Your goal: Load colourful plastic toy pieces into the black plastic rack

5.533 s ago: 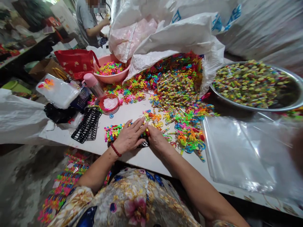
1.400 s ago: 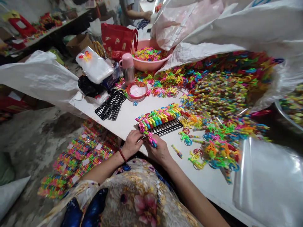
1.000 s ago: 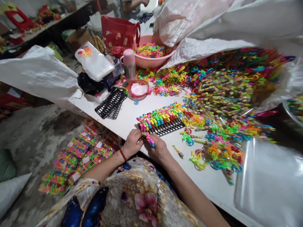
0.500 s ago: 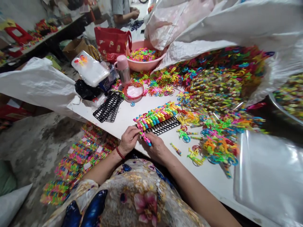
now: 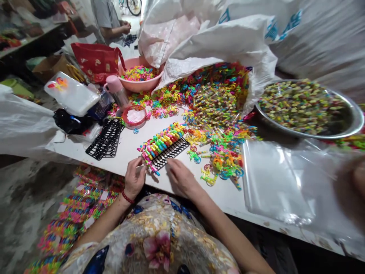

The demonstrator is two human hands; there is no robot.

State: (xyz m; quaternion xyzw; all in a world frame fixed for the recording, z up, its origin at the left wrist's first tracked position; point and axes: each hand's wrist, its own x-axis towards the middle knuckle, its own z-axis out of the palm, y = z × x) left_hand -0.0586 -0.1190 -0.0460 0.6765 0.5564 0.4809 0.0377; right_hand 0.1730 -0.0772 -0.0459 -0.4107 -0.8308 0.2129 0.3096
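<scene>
A black plastic rack (image 5: 168, 155) lies on the white table with a row of colourful small plastic toys (image 5: 162, 141) lined up along it. At its near left end, my left hand (image 5: 135, 179) rests with thumb and fingers apart, close beside the last pink and blue toy (image 5: 152, 167). My right hand (image 5: 182, 178) is by the rack's front edge, its fingers bent and blurred, and no object shows in it. Loose toy pieces (image 5: 225, 156) with rings lie scattered to the right of the rack.
Spare black racks (image 5: 105, 139), a red basket (image 5: 134, 117) and a pink-lidded flask (image 5: 116, 91) stand left. Behind are a pink basin (image 5: 137, 85) and a white sack (image 5: 222, 42). Right are clear plastic bags (image 5: 273, 179) and a metal basin (image 5: 353, 114). Another person (image 5: 107, 21) sits beyond.
The view has turned right, bringing the metal basin into sight. My hands have parted from the toy at the rack's near end, which now lies along the rack with the others.
</scene>
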